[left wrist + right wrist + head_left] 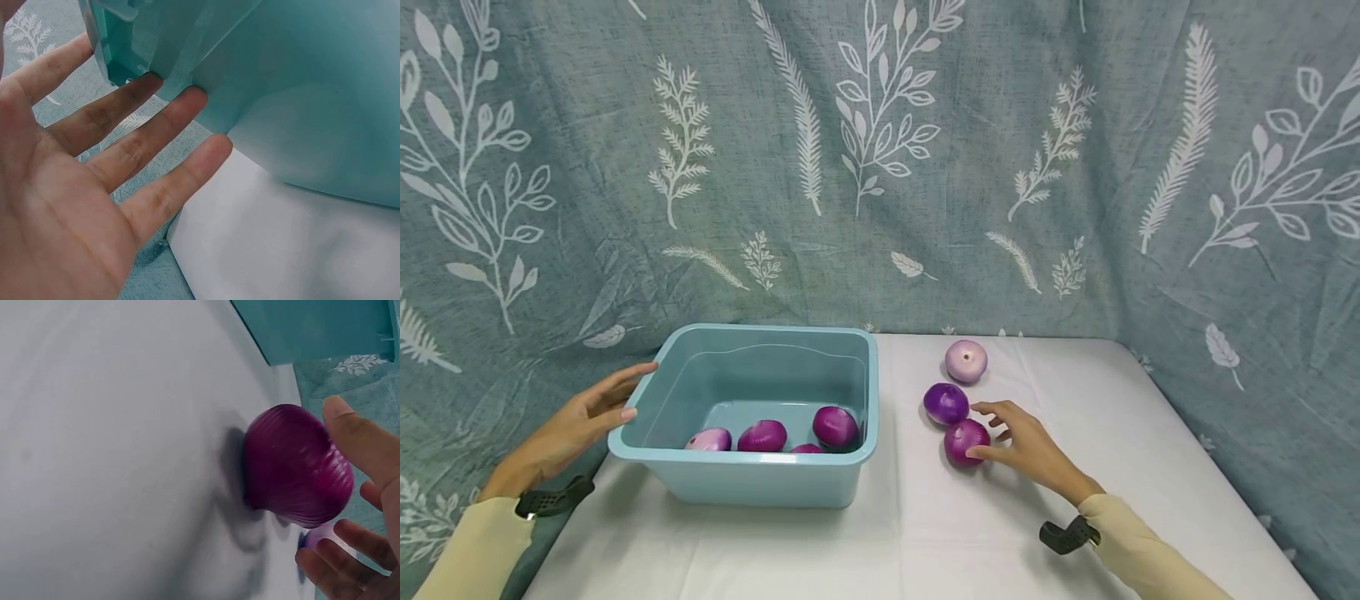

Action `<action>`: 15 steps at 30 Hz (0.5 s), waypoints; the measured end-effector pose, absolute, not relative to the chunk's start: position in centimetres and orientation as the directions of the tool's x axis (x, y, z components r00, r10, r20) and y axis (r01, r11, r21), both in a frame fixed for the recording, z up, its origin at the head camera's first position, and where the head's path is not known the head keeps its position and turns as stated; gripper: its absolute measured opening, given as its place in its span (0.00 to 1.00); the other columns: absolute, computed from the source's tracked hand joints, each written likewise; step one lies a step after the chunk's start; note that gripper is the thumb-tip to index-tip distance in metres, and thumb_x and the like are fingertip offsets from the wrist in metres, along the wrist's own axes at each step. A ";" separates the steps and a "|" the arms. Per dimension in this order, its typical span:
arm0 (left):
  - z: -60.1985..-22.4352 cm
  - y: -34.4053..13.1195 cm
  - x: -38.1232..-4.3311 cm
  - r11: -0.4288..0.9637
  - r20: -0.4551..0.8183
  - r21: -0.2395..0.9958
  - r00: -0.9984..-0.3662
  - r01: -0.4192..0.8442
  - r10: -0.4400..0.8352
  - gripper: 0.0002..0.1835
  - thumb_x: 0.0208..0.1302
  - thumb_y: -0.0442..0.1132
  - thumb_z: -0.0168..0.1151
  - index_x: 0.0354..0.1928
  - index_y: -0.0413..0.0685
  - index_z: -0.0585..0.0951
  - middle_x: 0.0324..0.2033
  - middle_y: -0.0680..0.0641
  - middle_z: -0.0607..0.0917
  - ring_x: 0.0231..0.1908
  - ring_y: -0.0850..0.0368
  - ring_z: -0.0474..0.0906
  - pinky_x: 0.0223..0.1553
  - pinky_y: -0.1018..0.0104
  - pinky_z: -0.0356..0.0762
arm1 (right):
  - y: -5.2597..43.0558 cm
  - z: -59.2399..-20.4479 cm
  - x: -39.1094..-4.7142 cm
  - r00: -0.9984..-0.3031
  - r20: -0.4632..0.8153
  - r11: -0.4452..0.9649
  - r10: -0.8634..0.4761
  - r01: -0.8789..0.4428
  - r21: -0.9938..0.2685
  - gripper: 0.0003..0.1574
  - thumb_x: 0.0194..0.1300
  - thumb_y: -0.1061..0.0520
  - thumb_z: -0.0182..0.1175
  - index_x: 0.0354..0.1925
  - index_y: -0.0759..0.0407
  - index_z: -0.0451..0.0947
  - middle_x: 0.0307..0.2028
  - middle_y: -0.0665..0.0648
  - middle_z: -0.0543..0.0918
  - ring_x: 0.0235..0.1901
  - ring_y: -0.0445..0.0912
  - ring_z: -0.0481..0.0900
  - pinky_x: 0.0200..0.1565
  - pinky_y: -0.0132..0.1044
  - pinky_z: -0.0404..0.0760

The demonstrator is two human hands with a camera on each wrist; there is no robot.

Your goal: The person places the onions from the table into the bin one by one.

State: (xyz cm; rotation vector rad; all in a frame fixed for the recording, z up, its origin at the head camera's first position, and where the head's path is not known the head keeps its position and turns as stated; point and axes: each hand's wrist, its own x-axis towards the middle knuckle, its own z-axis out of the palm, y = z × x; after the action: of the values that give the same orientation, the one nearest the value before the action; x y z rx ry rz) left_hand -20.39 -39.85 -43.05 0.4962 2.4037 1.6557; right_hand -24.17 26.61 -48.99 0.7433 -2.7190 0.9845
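My left hand (576, 429) is at the left end of a light blue plastic tub (741, 479), fingertips at its rim. Those fingers are spread and nearly straight in the left wrist view, along the tub's outer wall (325, 112). Over on the right, my right hand (1026, 446) reaches to the nearest red onion (964, 443), thumb on one side and fingers apart on the other. In the right wrist view the onion (297, 465) rests on the white cloth between spread thumb and fingers. A darker purple onion (946, 404) lies just behind it, near the fingertips.
Several onions lie inside the tub, among them a dark one (835, 427) and a paler one (710, 440). A pale peeled onion (966, 361) sits farther back on the white-covered table (820, 554). Behind hangs a leaf-patterned blue-green curtain (737, 125).
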 end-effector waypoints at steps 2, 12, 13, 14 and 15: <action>-43.0 -39.8 -20.3 0.321 0.039 0.932 -0.927 0.168 0.372 0.35 0.82 0.36 0.49 0.84 0.62 0.51 0.82 0.47 0.46 0.78 0.36 0.39 0.63 0.15 0.44 | 26.6 -49.5 -24.1 -0.859 0.314 0.654 -0.404 -0.511 -0.558 0.46 0.54 0.44 0.80 0.65 0.61 0.77 0.54 0.60 0.82 0.46 0.53 0.82 0.43 0.45 0.88; -42.9 -39.6 -20.2 0.306 0.043 0.938 -0.929 0.165 0.367 0.35 0.82 0.36 0.49 0.84 0.61 0.51 0.82 0.45 0.46 0.78 0.32 0.36 0.63 0.15 0.42 | 26.3 -50.6 -24.0 -0.870 0.277 0.652 -0.407 -0.489 -0.579 0.47 0.53 0.41 0.80 0.65 0.61 0.77 0.52 0.55 0.83 0.46 0.50 0.83 0.47 0.45 0.87; -42.9 -39.6 -20.2 0.307 0.044 0.937 -0.930 0.166 0.366 0.35 0.82 0.36 0.49 0.84 0.61 0.51 0.81 0.45 0.46 0.78 0.32 0.36 0.63 0.15 0.43 | 26.3 -50.6 -24.0 -0.874 0.269 0.658 -0.406 -0.483 -0.578 0.48 0.53 0.40 0.80 0.65 0.61 0.77 0.51 0.55 0.83 0.46 0.50 0.83 0.47 0.45 0.87; -42.9 -39.6 -20.2 0.308 0.043 0.937 -0.930 0.165 0.365 0.35 0.82 0.36 0.49 0.84 0.61 0.51 0.81 0.45 0.46 0.78 0.31 0.36 0.63 0.14 0.42 | 26.3 -50.6 -23.9 -0.876 0.262 0.663 -0.405 -0.479 -0.575 0.49 0.52 0.40 0.80 0.65 0.61 0.77 0.51 0.55 0.83 0.46 0.50 0.84 0.47 0.46 0.87; -42.9 -39.6 -20.2 0.308 0.041 0.938 -0.930 0.162 0.364 0.35 0.82 0.36 0.49 0.83 0.61 0.51 0.81 0.45 0.46 0.77 0.31 0.36 0.62 0.14 0.42 | 26.3 -50.6 -23.8 -0.877 0.258 0.668 -0.405 -0.477 -0.572 0.49 0.52 0.39 0.80 0.65 0.61 0.77 0.51 0.56 0.84 0.46 0.51 0.84 0.48 0.46 0.87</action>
State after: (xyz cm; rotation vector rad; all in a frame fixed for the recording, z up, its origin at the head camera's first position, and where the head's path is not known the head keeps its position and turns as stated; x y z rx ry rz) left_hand -20.18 -39.63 -42.90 0.4871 2.3905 1.6807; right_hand -23.84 26.32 -50.62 0.7347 -2.7688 0.9963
